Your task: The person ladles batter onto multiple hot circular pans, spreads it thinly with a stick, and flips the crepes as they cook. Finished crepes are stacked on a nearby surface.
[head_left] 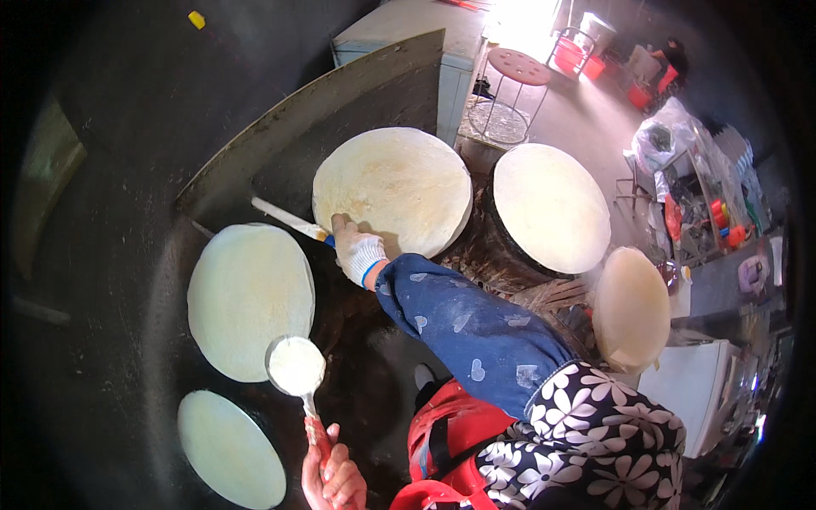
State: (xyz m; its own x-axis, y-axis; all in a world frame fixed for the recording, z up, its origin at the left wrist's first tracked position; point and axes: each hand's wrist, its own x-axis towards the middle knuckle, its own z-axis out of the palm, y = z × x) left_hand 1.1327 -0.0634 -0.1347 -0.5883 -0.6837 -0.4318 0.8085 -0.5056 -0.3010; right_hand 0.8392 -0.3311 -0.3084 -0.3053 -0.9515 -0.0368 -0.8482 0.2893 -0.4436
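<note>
The ladle handle [317, 435] is coloured red; the blue oversleeve [472, 330] is printed with pale hearts, the black shirt [595, 429] with white flowers.

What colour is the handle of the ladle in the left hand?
The ladle handle is red; it shows best in the head view.

Free room lies between the ladle [309, 408] and blue sleeve [476, 331], but the spatula [287, 218] bars the way beyond.

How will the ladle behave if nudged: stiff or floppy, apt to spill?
Probably stiff: the ladle looks straight from bowl to red handle. Likely bowl-heavy, as pale batter loads the end away from the left hand. Could spill if tilted: the bowl is open and looks well filled.
</note>
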